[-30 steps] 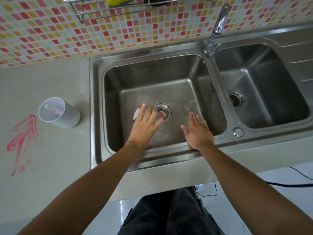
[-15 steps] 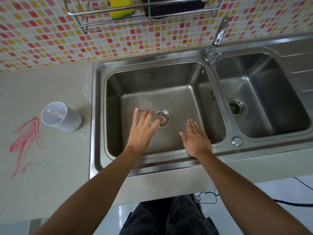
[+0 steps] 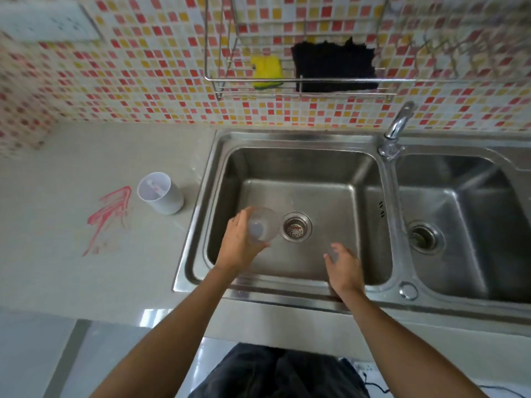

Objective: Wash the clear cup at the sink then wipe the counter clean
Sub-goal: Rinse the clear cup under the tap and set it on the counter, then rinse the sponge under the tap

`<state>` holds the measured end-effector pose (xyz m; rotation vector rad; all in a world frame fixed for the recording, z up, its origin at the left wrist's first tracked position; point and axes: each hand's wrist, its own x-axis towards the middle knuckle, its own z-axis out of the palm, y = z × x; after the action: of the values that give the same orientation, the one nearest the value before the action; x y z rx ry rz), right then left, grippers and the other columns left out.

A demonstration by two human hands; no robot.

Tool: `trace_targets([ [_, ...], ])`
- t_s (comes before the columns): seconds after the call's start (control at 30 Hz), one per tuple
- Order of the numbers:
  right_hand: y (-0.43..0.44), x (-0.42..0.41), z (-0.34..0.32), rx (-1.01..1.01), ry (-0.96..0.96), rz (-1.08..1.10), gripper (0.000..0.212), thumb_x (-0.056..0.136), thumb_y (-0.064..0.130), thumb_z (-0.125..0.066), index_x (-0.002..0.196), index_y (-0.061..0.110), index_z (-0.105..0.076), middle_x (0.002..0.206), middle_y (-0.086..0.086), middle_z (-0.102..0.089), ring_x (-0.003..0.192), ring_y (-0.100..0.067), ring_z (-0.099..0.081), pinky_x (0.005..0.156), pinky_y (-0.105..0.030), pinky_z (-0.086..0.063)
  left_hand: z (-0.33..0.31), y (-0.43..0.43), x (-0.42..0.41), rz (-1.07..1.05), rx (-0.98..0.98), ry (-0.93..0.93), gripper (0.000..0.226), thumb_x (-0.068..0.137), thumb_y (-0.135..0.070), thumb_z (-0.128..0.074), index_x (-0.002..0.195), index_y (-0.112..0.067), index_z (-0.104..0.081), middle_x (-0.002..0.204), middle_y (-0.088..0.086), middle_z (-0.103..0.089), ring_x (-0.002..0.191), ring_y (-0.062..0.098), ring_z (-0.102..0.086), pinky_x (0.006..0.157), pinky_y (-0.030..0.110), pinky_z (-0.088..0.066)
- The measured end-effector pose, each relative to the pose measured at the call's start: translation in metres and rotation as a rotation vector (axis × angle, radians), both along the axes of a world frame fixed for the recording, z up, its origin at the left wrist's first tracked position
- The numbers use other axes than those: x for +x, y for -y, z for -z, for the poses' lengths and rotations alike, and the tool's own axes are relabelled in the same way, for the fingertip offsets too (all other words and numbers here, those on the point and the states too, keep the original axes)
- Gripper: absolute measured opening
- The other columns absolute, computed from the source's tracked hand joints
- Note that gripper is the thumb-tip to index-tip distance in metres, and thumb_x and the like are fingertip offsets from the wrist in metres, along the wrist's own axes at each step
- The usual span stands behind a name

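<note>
My left hand grips a clear cup, upright with its mouth toward me, lifted over the left basin of the steel sink just left of the drain. My right hand hovers over the basin's front right part, fingers loosely curled, holding nothing. The faucet stands on the divider between the two basins, and no water runs. A red smear marks the beige counter left of the sink.
A white cup stands on the counter between the smear and the sink. A wire rack on the tiled wall holds a yellow sponge and a black cloth. The right basin has its own drain.
My left hand closed around the clear cup, which lay at the basin floor by the drain, and raised it. My right hand's fingers have curled. The camera tilted up, showing more wall and rack.
</note>
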<state>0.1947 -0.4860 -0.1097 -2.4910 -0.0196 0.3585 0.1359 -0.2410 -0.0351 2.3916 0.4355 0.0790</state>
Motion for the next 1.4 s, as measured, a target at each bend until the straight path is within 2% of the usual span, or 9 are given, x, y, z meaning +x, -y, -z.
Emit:
trace_targets([
  [0.1, -0.006, 0.000, 0.000, -0.053, 0.034, -0.092, 0.030, 0.090, 0.026, -0.063, 0.118, 0.017, -0.061, 0.114, -0.006, -0.068, 0.101, -0.029, -0.064, 0.079, -0.034, -0.053, -0.013, -0.013, -0.011, -0.076, -0.048, 0.068, 0.078, 0.063, -0.037, -0.085, 0.128, -0.026, -0.045, 0.125, -0.013, -0.054, 0.107, 0.013, -0.059, 0.085, 0.034, -0.055],
  [0.2, -0.009, 0.002, 0.003, -0.072, 0.052, -0.164, 0.027, 0.089, 0.027, -0.062, 0.115, 0.020, -0.061, 0.110, -0.005, -0.069, 0.096, -0.029, -0.065, 0.075, -0.038, -0.054, -0.029, -0.024, -0.025, -0.174, -0.042, 0.174, 0.068, 0.067, -0.028, -0.084, 0.124, -0.030, -0.047, 0.122, -0.016, -0.050, 0.108, -0.002, -0.054, 0.090, 0.021, -0.050],
  [0.3, -0.011, 0.005, 0.006, -0.065, 0.058, -0.225, 0.027, 0.088, 0.025, -0.064, 0.114, 0.018, -0.063, 0.109, -0.006, -0.070, 0.096, -0.030, -0.065, 0.077, -0.036, -0.054, -0.037, -0.038, -0.045, -0.319, -0.061, 0.239, 0.071, 0.069, -0.023, -0.085, 0.121, -0.037, -0.038, 0.123, -0.010, -0.052, 0.109, 0.004, -0.053, 0.089, 0.019, -0.044],
  [0.4, -0.026, 0.003, 0.004, -0.013, 0.034, -0.314, 0.027, 0.086, 0.017, -0.068, 0.112, 0.013, -0.065, 0.109, -0.010, -0.070, 0.099, -0.031, -0.064, 0.081, -0.034, -0.049, -0.040, -0.058, -0.063, -0.417, -0.077, 0.216, 0.073, 0.070, -0.026, -0.085, 0.126, -0.028, -0.037, 0.123, -0.009, -0.049, 0.111, 0.008, -0.052, 0.088, 0.016, -0.040],
  [0.5, -0.060, 0.004, -0.003, 0.047, 0.037, -0.351, 0.026, 0.083, 0.014, -0.070, 0.109, 0.013, -0.067, 0.108, -0.011, -0.071, 0.101, -0.030, -0.065, 0.085, -0.035, -0.049, -0.038, -0.088, -0.075, -0.448, -0.055, 0.177, 0.080, 0.070, -0.035, -0.084, 0.133, -0.020, -0.037, 0.129, -0.002, -0.052, 0.114, 0.014, -0.053, 0.093, 0.024, -0.044],
  [0.87, -0.222, -0.003, -0.036, 0.222, 0.097, -0.338, 0.025, 0.085, 0.014, -0.068, 0.110, 0.013, -0.066, 0.105, -0.006, -0.071, 0.098, -0.024, -0.065, 0.090, -0.036, -0.050, -0.018, -0.190, -0.115, -0.414, -0.171, 0.104, 0.087, 0.070, -0.030, -0.085, 0.138, -0.013, -0.035, 0.131, 0.000, -0.049, 0.116, 0.016, -0.052, 0.091, 0.024, -0.042],
  [1.17, -0.301, -0.020, -0.064, 0.309, 0.097, -0.310, 0.030, 0.088, 0.018, -0.065, 0.118, 0.014, -0.062, 0.110, -0.003, -0.068, 0.102, -0.019, -0.063, 0.090, -0.033, -0.049, -0.005, -0.227, -0.124, -0.206, -0.224, 0.043, 0.088, 0.072, -0.036, -0.083, 0.141, -0.017, -0.030, 0.136, -0.002, -0.044, 0.124, 0.015, -0.048, 0.100, 0.028, -0.043],
  [1.27, -0.319, -0.022, -0.071, 0.349, 0.080, -0.305, 0.044, 0.085, 0.020, -0.070, 0.126, 0.015, -0.056, 0.121, -0.001, -0.064, 0.106, -0.016, -0.060, 0.092, -0.030, -0.046, -0.012, -0.233, -0.124, -0.150, -0.267, 0.026, 0.098, 0.072, -0.058, -0.075, 0.146, -0.020, -0.024, 0.145, -0.004, -0.036, 0.133, 0.010, -0.037, 0.108, 0.028, -0.035],
  [1.4, -0.337, -0.019, -0.083, 0.396, 0.056, -0.362, 0.071, 0.077, 0.030, -0.078, 0.138, 0.022, -0.043, 0.137, 0.004, -0.052, 0.119, -0.012, -0.051, 0.099, -0.035, -0.045, -0.026, -0.253, -0.115, -0.197, -0.285, 0.079, 0.085, 0.082, -0.071, -0.048, 0.148, -0.023, -0.025, 0.150, -0.004, -0.032, 0.138, 0.012, -0.034, 0.114, 0.037, -0.032],
])
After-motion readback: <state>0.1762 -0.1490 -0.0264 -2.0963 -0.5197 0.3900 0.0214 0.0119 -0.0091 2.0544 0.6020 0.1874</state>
